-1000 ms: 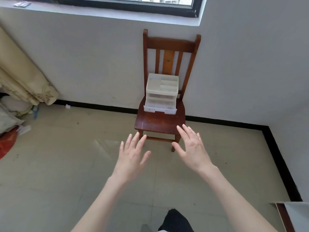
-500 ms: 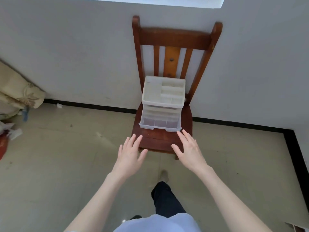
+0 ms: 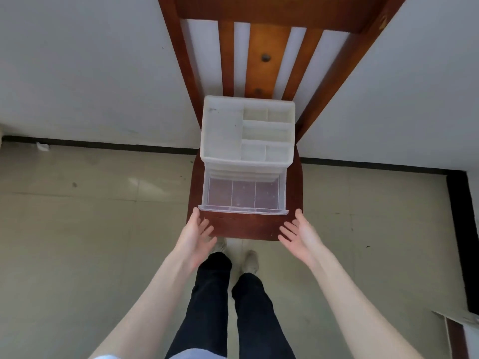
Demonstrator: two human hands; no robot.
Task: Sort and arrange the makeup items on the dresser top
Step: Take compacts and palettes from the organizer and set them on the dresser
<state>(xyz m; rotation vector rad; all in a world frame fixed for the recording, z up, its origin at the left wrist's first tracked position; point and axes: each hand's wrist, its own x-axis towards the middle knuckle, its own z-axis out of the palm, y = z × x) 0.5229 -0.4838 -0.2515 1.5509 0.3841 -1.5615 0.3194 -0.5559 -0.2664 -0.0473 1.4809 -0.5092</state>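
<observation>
While the floor is seen from above, a see-through white plastic makeup box with drawers (image 3: 247,156) is found standing on the seat of a dark brown wooden chair (image 3: 293,182). The chair is set against a white wall (image 3: 77,68), and its back is made of upright slats. The top of the box is split into open parts: one big part on the left and smaller ones on the right. Nothing can be seen in them. The clear bottom drawer (image 3: 243,195) is pulled out toward the person, and it is split into three small parts side by side. The brown seat is seen through its clear bottom. The left hand (image 3: 195,235) is held out just beside the front left corner of the drawer, with the palm turned inward and the fingers spread. Its thumb tip is very near the corner, but it cannot be told if the drawer is touched. The right hand (image 3: 300,235) is held out near the front right corner, a little apart from it, with the palm turned up and inward and the fingers spread. Nothing is held in either hand. Both bare arms are stretched forward. Black trouser legs (image 3: 233,307) and two feet are seen between the arms, on a pale tiled floor (image 3: 90,229). A black strip (image 3: 103,145) is seen where the wall meets the floor.
</observation>
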